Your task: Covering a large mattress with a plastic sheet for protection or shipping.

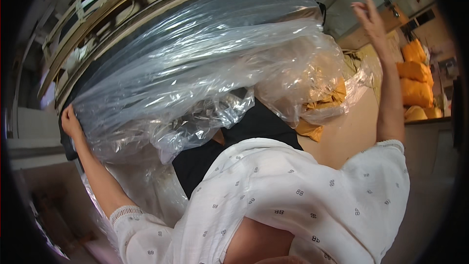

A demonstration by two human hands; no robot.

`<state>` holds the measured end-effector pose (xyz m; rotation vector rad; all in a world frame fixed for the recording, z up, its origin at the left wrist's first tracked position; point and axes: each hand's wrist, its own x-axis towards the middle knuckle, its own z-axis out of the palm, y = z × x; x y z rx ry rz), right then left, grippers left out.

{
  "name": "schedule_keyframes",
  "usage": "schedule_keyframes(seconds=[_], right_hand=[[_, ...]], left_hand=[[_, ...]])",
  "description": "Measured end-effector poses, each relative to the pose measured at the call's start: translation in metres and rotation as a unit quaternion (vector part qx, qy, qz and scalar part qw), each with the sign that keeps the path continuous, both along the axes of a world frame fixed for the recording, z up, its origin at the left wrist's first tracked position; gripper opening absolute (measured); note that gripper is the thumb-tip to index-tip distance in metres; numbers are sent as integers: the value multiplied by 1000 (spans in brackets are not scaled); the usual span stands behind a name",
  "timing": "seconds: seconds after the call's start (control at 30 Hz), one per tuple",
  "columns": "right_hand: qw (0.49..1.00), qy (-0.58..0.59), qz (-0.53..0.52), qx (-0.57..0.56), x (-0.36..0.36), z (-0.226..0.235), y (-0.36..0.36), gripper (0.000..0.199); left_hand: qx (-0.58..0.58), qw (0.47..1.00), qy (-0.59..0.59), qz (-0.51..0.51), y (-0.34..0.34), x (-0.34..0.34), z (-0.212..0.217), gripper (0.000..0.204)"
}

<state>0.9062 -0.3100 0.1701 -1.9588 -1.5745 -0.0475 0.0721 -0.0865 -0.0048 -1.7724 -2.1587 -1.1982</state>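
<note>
A wide sheet of clear plastic film (205, 68) lies over a large dark grey piece (273, 0) in front of me. Its near part hangs down in loose, shiny folds over my dark-clad legs. My left hand (72, 121) is at the left end, fingers closed on the film's edge by the corner of the dark piece. What lies under the film at that corner is partly hidden. Off to the right, my right hand (371, 24) is raised in the air, fingers stretched out, holding nothing.
Long wooden rails (105, 22) run along the far left side behind the dark piece. Crumpled yellow-orange material (327, 95) lies beside the film near my legs. Stuffed orange bags (415, 83) are piled at the right, near a wooden cabinet.
</note>
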Motion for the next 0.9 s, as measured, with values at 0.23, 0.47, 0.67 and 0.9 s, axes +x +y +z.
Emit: schedule_keyframes(seconds=[0.23, 0.47, 0.67, 0.9], right_hand=[[831, 483, 37, -274, -9, -186, -8, 90], [868, 474, 17, -145, -40, -202, 27, 37], [806, 540, 50, -238, -54, -219, 17, 33], [679, 644, 109, -336, -83, -228, 19, 28]], left_hand=[[-32, 999, 19, 13, -30, -1, 2, 34], [-30, 991, 110, 67, -41, -3, 1, 33], [-9, 993, 90, 79, -41, -5, 5, 34], [-6, 993, 98, 73, -40, 3, 6, 36]])
